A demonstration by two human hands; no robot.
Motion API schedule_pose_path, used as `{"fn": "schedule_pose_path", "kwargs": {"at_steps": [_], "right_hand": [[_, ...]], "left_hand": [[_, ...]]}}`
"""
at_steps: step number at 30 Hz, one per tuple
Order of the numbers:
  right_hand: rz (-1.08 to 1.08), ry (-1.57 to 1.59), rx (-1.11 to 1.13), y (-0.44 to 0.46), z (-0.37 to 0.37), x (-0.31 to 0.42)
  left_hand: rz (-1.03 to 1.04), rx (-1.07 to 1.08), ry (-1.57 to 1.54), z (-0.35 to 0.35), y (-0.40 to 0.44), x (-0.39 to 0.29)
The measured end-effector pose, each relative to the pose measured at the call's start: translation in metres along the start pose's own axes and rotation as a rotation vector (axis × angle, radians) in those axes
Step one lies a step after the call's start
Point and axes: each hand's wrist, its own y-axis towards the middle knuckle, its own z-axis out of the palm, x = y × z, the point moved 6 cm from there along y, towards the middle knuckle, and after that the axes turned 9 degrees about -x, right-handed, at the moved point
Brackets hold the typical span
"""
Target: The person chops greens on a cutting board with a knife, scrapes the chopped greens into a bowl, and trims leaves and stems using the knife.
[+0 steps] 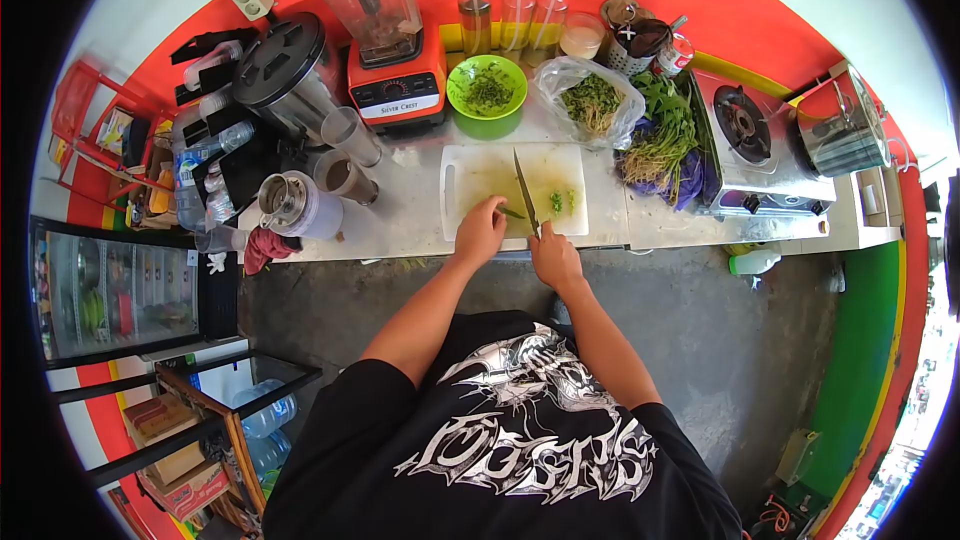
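My right hand (pixel 556 258) is closed around the handle of a kitchen knife (pixel 524 183), its long blade pointing away from me over a white cutting board (pixel 462 162). On the board's left half, the fingers of my left hand (pixel 482 229) pinch a slender green vegetable (pixel 511 213), just left of the blade; its exact kind is too small to tell. Small chopped green pieces (pixel 557 203) lie right of the knife. Behind the board stands a lime-green bowl (pixel 488 127) with chopped greens inside.
Right of the board are a plastic bag of greens (pixel 592 105), a leafy bunch with roots (pixel 665 140) and a gas stove (pixel 745 130) carrying a metal pot (pixel 843 125). An orange blender (pixel 397 80), pump bottles (pixel 517 15) and plastic cups (pixel 345 178) stand behind and left.
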Motion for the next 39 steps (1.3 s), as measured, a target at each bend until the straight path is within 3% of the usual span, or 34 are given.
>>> {"fn": "schedule_pose_path", "kwargs": {"at_steps": [1,4,10,20,28,39], "right_hand": [[0.013,0.009,0.0,-0.002,0.001,-0.001],[0.008,0.007,-0.035,-0.002,0.001,-0.004],[0.013,-0.07,-0.021,-0.002,-0.003,-0.004],[0.028,-0.072,0.006,-0.003,-0.002,-0.002],[0.051,-0.276,0.057,0.01,0.003,0.009],[0.125,-0.24,0.176,0.011,-0.001,0.018]], "left_hand": [[0.185,-0.112,0.15,-0.007,-0.008,-0.013],[0.315,-0.126,0.225,-0.008,-0.024,-0.019],[0.51,0.065,0.353,0.004,-0.038,-0.032],[0.445,0.088,0.431,0.013,-0.037,-0.026],[0.434,0.067,0.452,0.013,-0.037,-0.032],[0.424,0.096,0.463,0.011,-0.035,-0.033]]}}
